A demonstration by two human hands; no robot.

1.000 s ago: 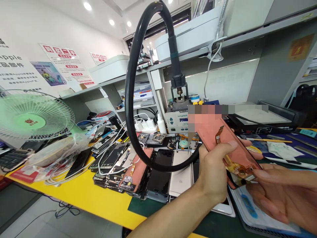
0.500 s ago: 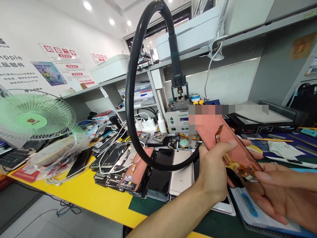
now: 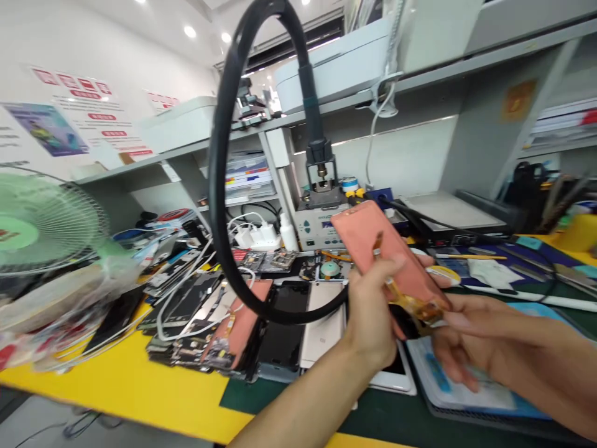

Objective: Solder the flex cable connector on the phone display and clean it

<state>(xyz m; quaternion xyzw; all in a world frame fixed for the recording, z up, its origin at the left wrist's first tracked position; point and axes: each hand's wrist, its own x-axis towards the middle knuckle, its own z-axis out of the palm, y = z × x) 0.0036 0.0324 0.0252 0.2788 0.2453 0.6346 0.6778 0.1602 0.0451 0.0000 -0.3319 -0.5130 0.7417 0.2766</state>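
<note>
Here, left hand (image 3: 375,311): partly closed, gripping the pink panel (image 3: 389,249)
Right hand (image 3: 471,336): thumb and fingers pinching its lower end
Panel: between both hands
Black hose (image 3: 219,162): left of them

The left hand (image 3: 375,305) is raised at the end of an outstretched forearm, its thumb laid across the front and fingers curled behind. The right hand (image 3: 471,336) is just beside it, turned sideways, thumb and index finger pinched together, the other fingers bent loosely below.
</note>
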